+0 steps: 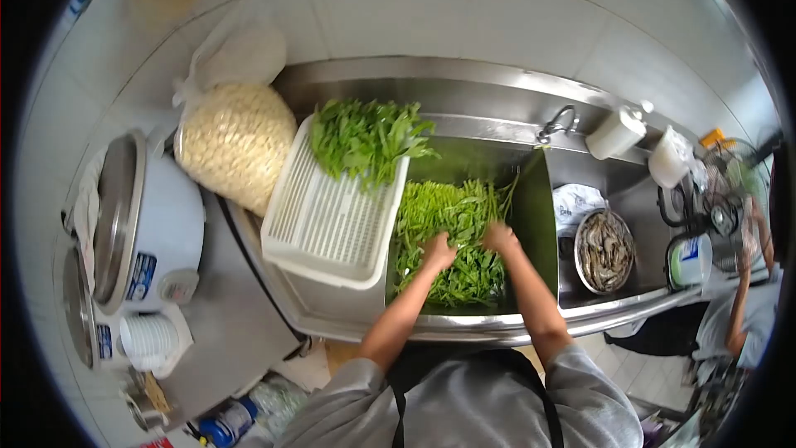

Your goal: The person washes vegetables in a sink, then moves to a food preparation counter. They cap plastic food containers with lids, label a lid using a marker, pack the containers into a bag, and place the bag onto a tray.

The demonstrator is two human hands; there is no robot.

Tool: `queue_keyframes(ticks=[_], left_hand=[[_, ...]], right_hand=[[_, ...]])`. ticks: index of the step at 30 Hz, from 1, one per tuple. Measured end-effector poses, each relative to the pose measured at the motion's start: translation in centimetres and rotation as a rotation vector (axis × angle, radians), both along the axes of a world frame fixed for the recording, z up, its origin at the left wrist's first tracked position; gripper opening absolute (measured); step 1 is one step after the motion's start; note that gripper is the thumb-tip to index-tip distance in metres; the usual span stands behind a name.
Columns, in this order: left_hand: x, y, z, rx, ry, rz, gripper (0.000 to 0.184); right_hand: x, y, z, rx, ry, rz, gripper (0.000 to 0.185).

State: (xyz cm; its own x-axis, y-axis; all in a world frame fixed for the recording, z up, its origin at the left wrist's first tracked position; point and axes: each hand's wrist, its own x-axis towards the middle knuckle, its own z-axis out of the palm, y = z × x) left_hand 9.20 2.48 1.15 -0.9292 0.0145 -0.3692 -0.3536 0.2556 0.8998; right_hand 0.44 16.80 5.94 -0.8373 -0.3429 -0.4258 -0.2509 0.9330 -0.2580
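A thick heap of leafy greens with long pale stems fills much of the left sink basin. My left hand is closed among the leaves on the near side of the heap. Just to its right, my right hand is also closed, its fingers curled into the greens by the basin's right side. The leaves partly hide the fingertips of both. To the left, a white slotted basket sits over the sink edge with a bunch of greens at its far end.
Left are a bag of pale pieces and large cookers. The faucet stands behind the basins. The right basin holds a bowl of shrimp-like seafood; beyond it are a fan and another person.
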Motion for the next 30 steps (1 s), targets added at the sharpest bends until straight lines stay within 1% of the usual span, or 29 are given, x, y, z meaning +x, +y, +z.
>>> queue_keyframes(ticks=[1,2,3,4,5,6,8,9,10,11,12,13,14,15,16,18,19,20,22,23,24,25,26,27,28,29,30], left_hand=[[1.2,0.9,-2.5,-0.238,0.086,-0.017,0.059],[-0.1,1.4,-0.9,-0.142,0.046,-0.027,0.061],[0.3,2.9,1.2,-0.038,-0.029,-0.052,0.064],[-0.2,4.0,4.0,0.027,-0.024,-0.135,0.069],[-1.4,5.1,6.7,0.093,-0.035,-0.225,0.076],[-1.4,7.0,11.0,0.203,0.088,-0.136,0.083],[-4.3,8.5,12.8,0.709,0.102,-0.095,0.074],[-5.7,9.4,13.7,0.958,0.085,-0.088,0.069],[-6.9,8.9,15.0,1.048,0.153,-0.211,0.050],[-6.7,9.7,18.1,0.951,0.091,-0.099,0.036],[-7.6,9.4,18.4,0.991,-0.028,-0.080,0.032],[-6.6,10.3,20.3,0.863,0.010,0.159,0.038],[-6.0,9.4,20.7,0.868,0.166,0.024,0.044],[-6.1,8.3,20.3,0.877,0.299,-0.151,0.043],[-7.9,6.6,15.8,1.260,0.254,-0.337,0.045],[-8.2,6.6,10.5,1.082,0.128,-0.499,0.056],[-7.5,8.1,9.9,0.527,0.103,-0.480,0.064],[-7.2,9.9,9.9,0.315,0.107,-0.501,0.063],[-6.3,13.4,11.2,-0.123,0.162,-0.524,0.060],[-3.4,16.4,9.8,-0.294,0.157,-0.510,0.059],[-0.2,18.9,9.0,-0.474,0.143,-0.485,0.058],[2.7,23.4,11.6,-0.304,0.275,-0.601,0.047],[5.4,28.6,13.5,-0.103,0.320,-0.731,0.041],[7.6,33.9,14.9,0.005,0.255,-0.826,0.040],[9.6,39.0,13.8,0.395,-0.012,-0.795,0.041],[11.7,44.4,12.5,0.737,-0.236,-0.926,0.045],[14.3,50.2,10.1,0.694,-0.353,-0.948,0.049]], right_hand=[[4.1,1.6,-1.8,0.537,0.050,0.336,0.063],[4.1,3.0,-3.8,0.133,-0.022,0.186,0.060],[4.9,4.7,-6.1,-0.270,-0.109,0.033,0.057],[4.7,5.0,-3.8,-0.385,-0.245,-0.071,0.057],[2.9,4.5,0.1,-0.520,-0.342,-0.194,0.058],[2.6,4.7,1.7,-0.784,0.032,-0.172,0.054],[2.1,3.0,7.7,-1.178,0.443,-0.277,0.044],[2.3,2.5,10.5,-1.002,0.552,-0.387,0.040],[1.1,1.1,8.5,-0.668,0.837,-0.417,0.036],[0.2,0.9,8.1,-0.444,0.763,-0.309,0.035],[-0.6,0.8,7.8,-0.237,0.702,-0.176,0.034],[3.1,1.6,12.0,-0.226,0.946,-0.242,0.031],[4.9,2.9,15.5,-0.516,0.830,-0.138,0.020],[5.3,3.4,15.8,-0.734,0.786,-0.131,0.020],[5.8,3.8,16.1,-0.950,0.736,-0.115,0.020],[6.6,5.8,10.4,-1.327,0.473,-0.010,0.024],[4.8,7.7,3.8,-1.337,0.137,-0.049,0.029],[7.6,12.0,1.4,-0.704,0.351,-0.047,0.031],[12.2,19.8,2.9,-0.259,0.529,-0.242,0.036],[15.0,24.3,4.5,-0.422,0.489,-0.403,0.038],[16.3,29.1,3.7,-0.675,0.401,-0.489,0.039],[17.3,34.3,3.3,-0.925,0.324,-0.570,0.041],[20.3,39.5,5.6,-1.138,0.260,-0.583,0.043],[24.3,43.9,7.9,-1.359,0.199,-0.594,0.045],[27.8,47.6,8.3,-1.612,0.038,-0.773,0.050],[31.4,50.2,8.3,-1.865,-0.146,-0.956,0.055],[33.3,52.2,3.6,-1.462,0.088,-1.244,0.059]])
